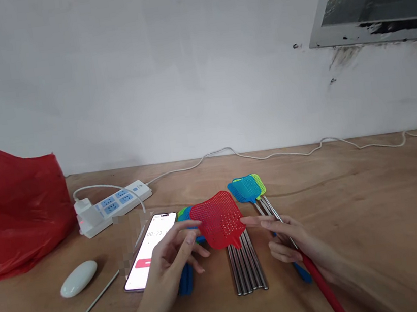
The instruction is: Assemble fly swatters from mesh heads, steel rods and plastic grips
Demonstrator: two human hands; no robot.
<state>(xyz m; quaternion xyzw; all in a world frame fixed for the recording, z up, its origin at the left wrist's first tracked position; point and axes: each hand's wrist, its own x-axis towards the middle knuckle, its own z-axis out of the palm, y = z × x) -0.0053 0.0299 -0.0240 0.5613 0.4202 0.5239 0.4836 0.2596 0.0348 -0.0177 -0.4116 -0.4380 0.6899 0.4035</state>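
A red mesh fly swatter head [217, 220] is held up over the table, its short neck pointing down. My left hand [171, 255] has its index finger and thumb at the head's left edge, the other fingers loosely curled. My right hand [292, 239] is closed around a metal rod with a red handle [323, 286], while its index fingertip touches the head's right edge. Below the head lie several bare metal rods [247, 268] side by side. Blue handles [185, 280] and partly hidden blue and green heads are beside my left hand. Blue [245, 189] and yellow-green [260, 182] swatters lie behind my right hand.
A lit phone [139, 275] showing a timer lies left of my left hand. Farther left are a white mouse [78, 279], a power strip [113, 207] with a plugged-in charger, and a red plastic bag [16, 212]. A white cable [270, 156] runs along the wall.
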